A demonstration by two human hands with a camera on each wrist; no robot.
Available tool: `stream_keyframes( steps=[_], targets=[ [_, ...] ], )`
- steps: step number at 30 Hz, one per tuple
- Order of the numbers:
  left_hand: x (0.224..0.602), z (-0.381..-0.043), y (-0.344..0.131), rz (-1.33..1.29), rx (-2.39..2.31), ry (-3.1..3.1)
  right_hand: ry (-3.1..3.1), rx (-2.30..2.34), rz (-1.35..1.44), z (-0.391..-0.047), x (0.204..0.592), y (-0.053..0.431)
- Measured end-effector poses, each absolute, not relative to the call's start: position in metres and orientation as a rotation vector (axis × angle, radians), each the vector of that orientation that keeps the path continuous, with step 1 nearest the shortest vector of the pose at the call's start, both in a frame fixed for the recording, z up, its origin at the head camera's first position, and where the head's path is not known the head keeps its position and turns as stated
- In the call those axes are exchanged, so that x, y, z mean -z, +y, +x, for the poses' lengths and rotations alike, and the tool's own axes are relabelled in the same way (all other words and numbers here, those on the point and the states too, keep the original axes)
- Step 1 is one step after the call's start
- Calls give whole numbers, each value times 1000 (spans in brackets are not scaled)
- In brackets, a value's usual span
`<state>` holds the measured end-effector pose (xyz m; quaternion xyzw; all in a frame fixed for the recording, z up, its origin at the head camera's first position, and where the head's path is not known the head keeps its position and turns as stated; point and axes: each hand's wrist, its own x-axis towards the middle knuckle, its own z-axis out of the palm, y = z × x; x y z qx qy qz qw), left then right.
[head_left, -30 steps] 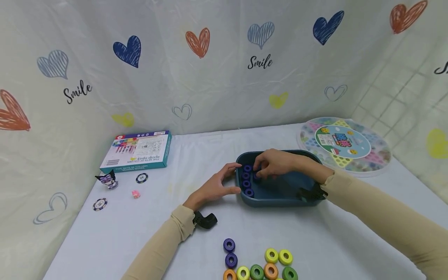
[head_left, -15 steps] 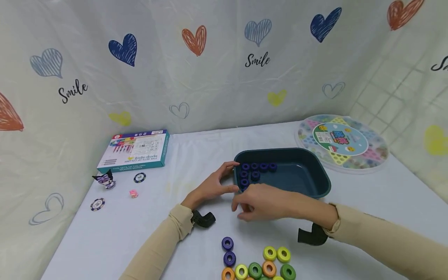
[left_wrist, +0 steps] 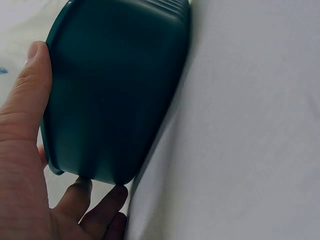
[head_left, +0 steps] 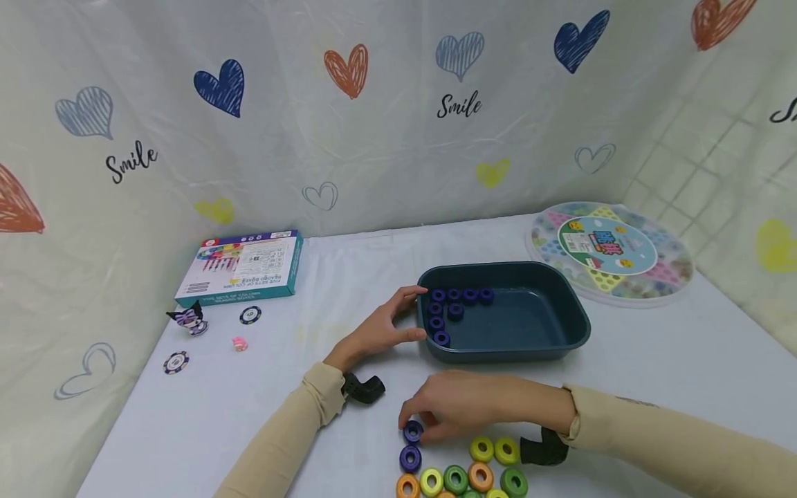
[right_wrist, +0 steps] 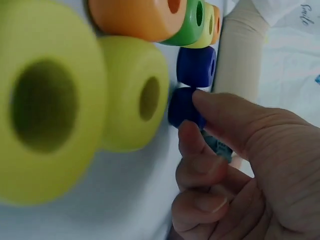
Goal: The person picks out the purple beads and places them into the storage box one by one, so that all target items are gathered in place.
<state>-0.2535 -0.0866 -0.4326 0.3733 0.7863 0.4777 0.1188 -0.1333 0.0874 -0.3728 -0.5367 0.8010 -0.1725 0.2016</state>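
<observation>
My left hand (head_left: 378,333) holds the left end of a dark teal plastic bin (head_left: 513,354), thumb and fingers spread across its wall. In the left wrist view the thumb (left_wrist: 31,85) lies along the rim and fingertips touch the end wall. On the table in front of the bin, my right hand (head_left: 457,404) pinches a purple ring bead (right_wrist: 184,109) between thumb and index finger. Another purple ring bead (right_wrist: 192,67) sits right beside it. Several purple beads (head_left: 470,296) stand inside the bin along its left and back walls.
Orange, green and yellow ring beads (head_left: 481,449) lie at the front edge of view. A boxed toy set (head_left: 239,270), a small figurine (head_left: 189,318), two poker chips (head_left: 250,315) and a pink piece (head_left: 239,344) are at left. A round game board (head_left: 672,277) lies behind the bin.
My right hand has come out of the bin toward the front and taken hold of a purple bead on the table. The bead it had in the bin stays there. My left hand remains at the bin.
</observation>
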Motion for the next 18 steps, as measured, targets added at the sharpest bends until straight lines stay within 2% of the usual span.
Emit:
stream_keyframes(
  steps=[12, 18],
  targets=[
    [433, -253, -84, 1061, -1396, 2304, 2169, 766, -1190, -132, 377, 135],
    [432, -252, -85, 1059, -1405, 2300, 2138, 857, -1142, -128, 379, 147]
  ],
)
